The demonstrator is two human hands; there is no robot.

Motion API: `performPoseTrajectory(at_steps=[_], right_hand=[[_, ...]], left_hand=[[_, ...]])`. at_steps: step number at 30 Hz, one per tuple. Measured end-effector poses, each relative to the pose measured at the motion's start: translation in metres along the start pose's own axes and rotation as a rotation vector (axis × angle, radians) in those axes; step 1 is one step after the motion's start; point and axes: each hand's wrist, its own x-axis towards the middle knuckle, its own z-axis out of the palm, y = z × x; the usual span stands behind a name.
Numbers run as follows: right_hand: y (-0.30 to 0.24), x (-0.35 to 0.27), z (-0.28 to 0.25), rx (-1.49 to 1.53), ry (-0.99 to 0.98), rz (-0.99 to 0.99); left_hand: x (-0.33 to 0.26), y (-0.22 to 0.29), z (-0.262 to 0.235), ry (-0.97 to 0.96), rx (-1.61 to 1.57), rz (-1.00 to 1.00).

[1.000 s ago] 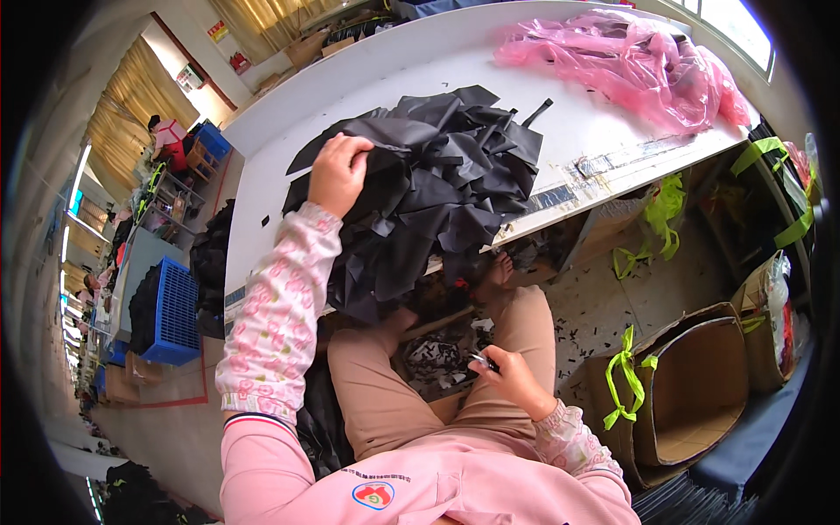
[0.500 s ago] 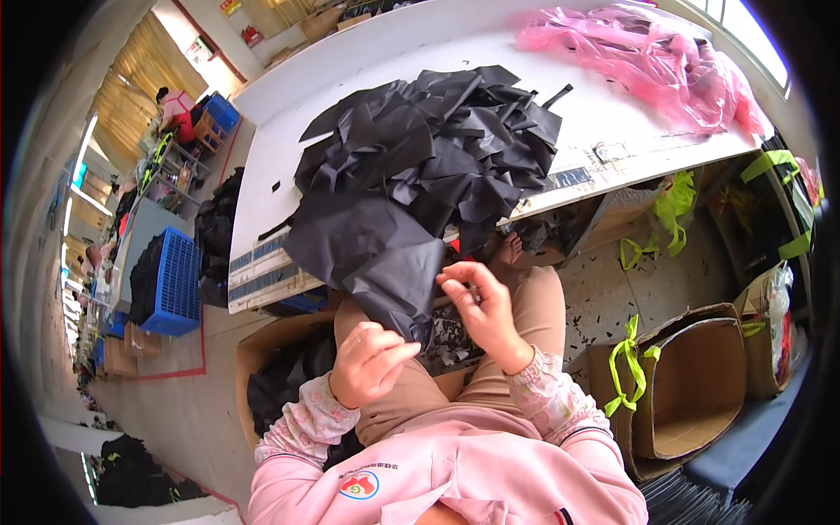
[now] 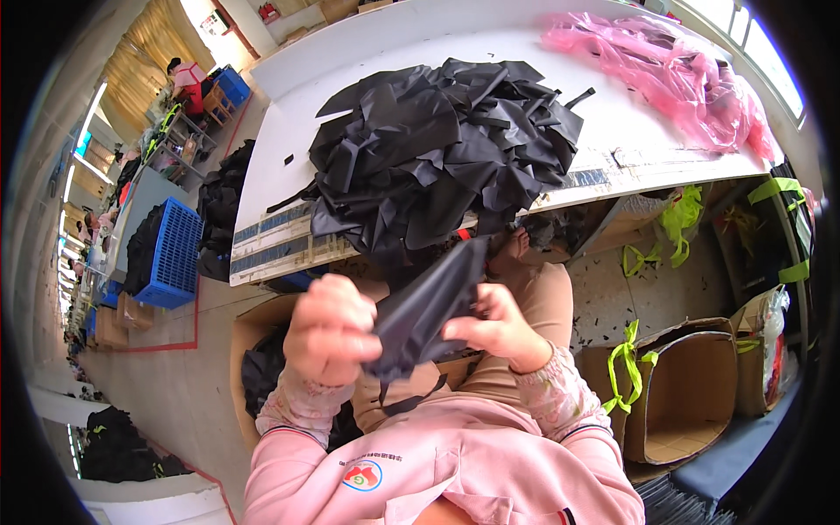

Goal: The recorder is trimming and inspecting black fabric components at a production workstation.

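Observation:
A piece of thin black fabric [image 3: 426,302] is stretched and folded between my hands, above my lap. My left hand [image 3: 331,331], smeared by motion, is closed at the piece's left edge. At its right side my right hand [image 3: 503,331] pinches it, thumb on the near face and fingers partly hidden behind. A narrow black strip [image 3: 411,402] dangles below the piece, near my shirt. Just beyond, a large heap of similar black fabric pieces [image 3: 437,149] lies on the white table [image 3: 276,166], some drooping over its front edge.
A pink plastic bag [image 3: 665,74] lies at the table's far right. Under my left arm stands a cardboard box [image 3: 249,337] with black fabric in it. To my right is an open cardboard box [image 3: 691,398]. A blue crate [image 3: 171,254] stands left; a person [image 3: 188,83] works farther back.
The black fabric piece has come off the heap and up between my hands. My left hand has risen leftward, and my right hand has shifted slightly right. The view has tilted a little.

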Motion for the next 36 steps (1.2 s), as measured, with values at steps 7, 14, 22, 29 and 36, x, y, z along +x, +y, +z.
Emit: performPoseTrajectory(at_steps=[7, 14, 22, 29, 36], right_hand=[[-0.017, -0.018, 0.016, -0.414, 0.531, -0.455], [-0.006, -0.015, 0.02, -0.81, 0.403, -0.688], [-0.002, -0.021, 0.014, -0.835, 0.219, -0.534], [-0.003, -0.018, 0.011, -0.716, 0.453, -0.532], [0.011, -0.02, -0.006, -0.64, 0.597, -0.355]], left_hand=[[-0.056, -0.025, 0.031, 0.203, -0.248, -0.585], [-0.044, -0.033, 0.059, 0.066, -0.636, -0.965], [-0.063, -0.046, 0.056, 0.043, -0.614, -1.211], [-0.058, -0.071, 0.026, 0.279, -0.694, -0.66], [-0.063, -0.06, 0.071, 0.471, -1.079, -1.303]])
